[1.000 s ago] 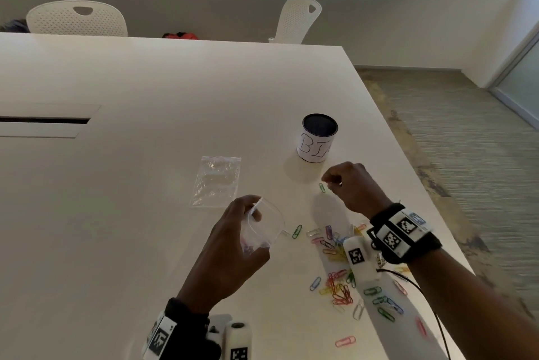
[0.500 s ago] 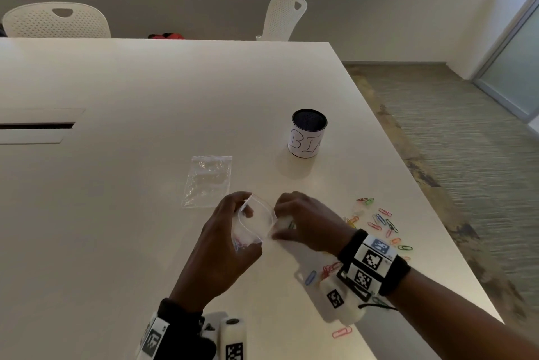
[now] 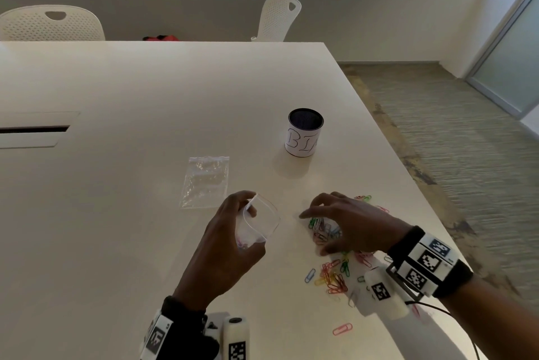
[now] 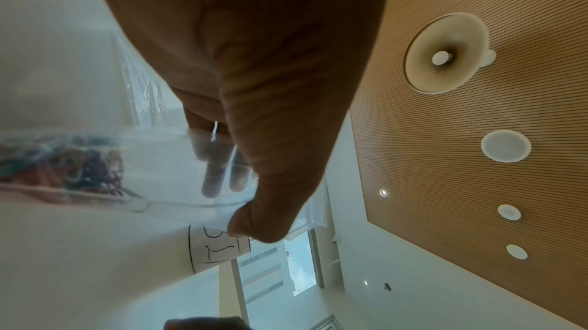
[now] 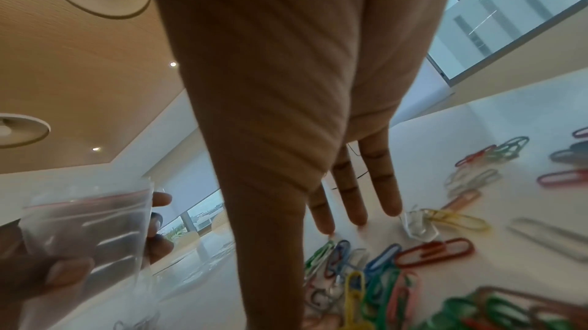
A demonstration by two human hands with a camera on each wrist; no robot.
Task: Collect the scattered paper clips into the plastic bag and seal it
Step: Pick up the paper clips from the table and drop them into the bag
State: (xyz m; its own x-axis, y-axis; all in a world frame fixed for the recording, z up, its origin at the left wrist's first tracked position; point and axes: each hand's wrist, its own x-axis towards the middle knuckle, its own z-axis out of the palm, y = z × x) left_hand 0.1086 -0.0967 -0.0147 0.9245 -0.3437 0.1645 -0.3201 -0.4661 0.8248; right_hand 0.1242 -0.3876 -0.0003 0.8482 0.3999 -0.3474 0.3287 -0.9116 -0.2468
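You have the clear plastic bag [image 3: 256, 225] just below the middle of the head view, lifted off the table with its mouth spread into a rounded opening that faces up and right. Through its lower part you can see a small bunch of coloured clips already inside [image 4: 63, 167], at the left edge of the left wrist view. The loose paper clips [image 3: 335, 275] lie flat in the lower right of the head view: red, green, blue, yellow, pink and white ones, some overlapping in a heap, others strewn singly. One pink clip [image 3: 342, 329] lies apart, near the bottom edge.
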